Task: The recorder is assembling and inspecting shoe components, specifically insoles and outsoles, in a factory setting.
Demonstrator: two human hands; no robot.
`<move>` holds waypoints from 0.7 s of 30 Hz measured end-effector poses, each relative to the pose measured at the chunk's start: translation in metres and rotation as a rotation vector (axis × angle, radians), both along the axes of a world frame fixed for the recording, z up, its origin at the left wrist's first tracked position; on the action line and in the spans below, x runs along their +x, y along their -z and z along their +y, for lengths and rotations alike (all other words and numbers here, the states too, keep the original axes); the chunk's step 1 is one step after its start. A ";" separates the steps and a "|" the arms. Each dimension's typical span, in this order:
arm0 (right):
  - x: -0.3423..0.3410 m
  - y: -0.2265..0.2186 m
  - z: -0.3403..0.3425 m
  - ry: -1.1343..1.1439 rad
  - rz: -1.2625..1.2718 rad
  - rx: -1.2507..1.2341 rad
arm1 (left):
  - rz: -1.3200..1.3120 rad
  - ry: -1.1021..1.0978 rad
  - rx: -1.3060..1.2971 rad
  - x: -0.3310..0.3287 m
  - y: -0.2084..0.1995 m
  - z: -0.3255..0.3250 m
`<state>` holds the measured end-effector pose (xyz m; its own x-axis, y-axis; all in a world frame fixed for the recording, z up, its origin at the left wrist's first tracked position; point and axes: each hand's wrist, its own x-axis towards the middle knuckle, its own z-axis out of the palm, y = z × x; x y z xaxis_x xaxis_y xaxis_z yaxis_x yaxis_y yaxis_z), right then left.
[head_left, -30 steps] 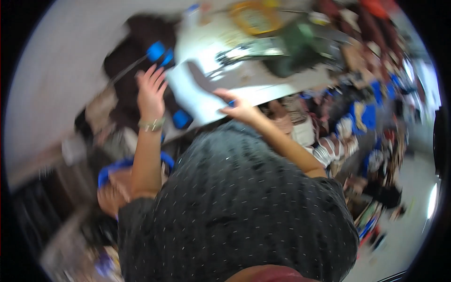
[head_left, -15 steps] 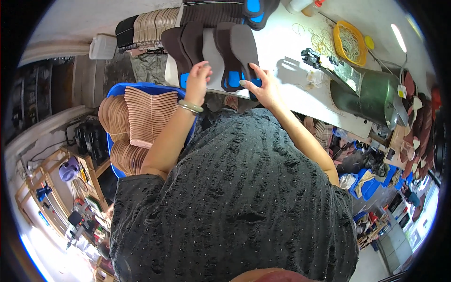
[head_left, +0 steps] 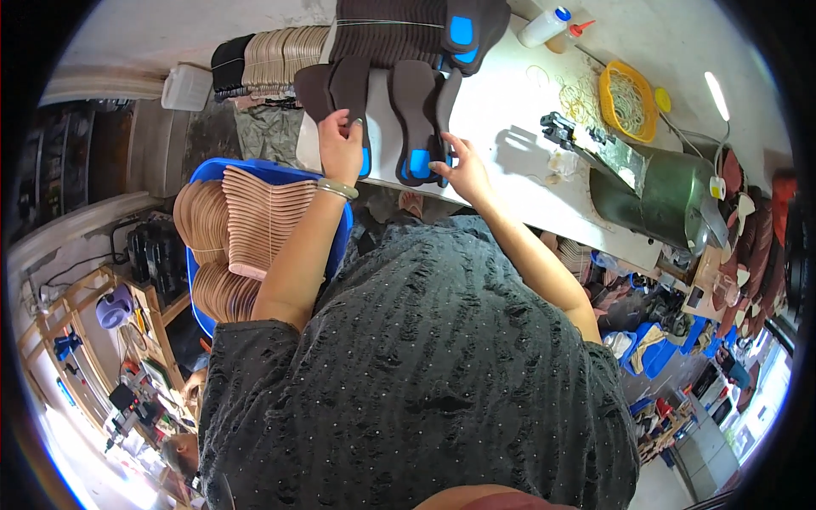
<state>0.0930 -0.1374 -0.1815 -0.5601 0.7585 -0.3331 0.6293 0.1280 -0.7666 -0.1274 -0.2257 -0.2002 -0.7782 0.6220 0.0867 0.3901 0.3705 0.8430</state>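
Note:
Dark brown insoles with blue heel patches lie on the white table in front of me. My left hand (head_left: 342, 151) bends its fingers over the left-hand dark insole (head_left: 348, 89), its thumb along the edge. My right hand (head_left: 466, 172) pinches the heel end of another insole (head_left: 447, 106), which is tipped onto its edge. Just left of that one, a dark insole (head_left: 414, 110) lies flat with its blue patch showing. A light grey insole-shaped piece (head_left: 385, 127) lies between the two groups.
Behind stand tied stacks of dark insoles (head_left: 387, 38) and beige insoles (head_left: 285, 55). A blue bin (head_left: 344, 229) of bundled pinkish insoles is at my left. Rightward are a yellow basket (head_left: 608, 102) of rubber bands, two bottles (head_left: 544, 27) and a green machine (head_left: 680, 191).
My left hand has moved left from the grey piece onto the dark insole. The insole in my right hand has turned from lying flat to standing on edge.

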 end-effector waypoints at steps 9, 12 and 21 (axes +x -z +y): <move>-0.004 0.062 0.018 0.190 0.053 -0.182 | -0.226 0.316 -0.148 0.059 0.010 0.009; -0.005 0.033 0.013 0.250 0.225 -0.411 | -0.097 0.222 -0.066 0.038 0.001 -0.008; -0.039 -0.016 -0.013 0.044 0.127 0.148 | 0.357 -0.009 -0.302 -0.013 -0.007 -0.020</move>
<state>0.0540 -0.1504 -0.1660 -0.5559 0.8186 -0.1443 0.5358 0.2202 -0.8151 -0.1402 -0.2455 -0.1936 -0.7380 0.6541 0.1660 0.6318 0.5832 0.5107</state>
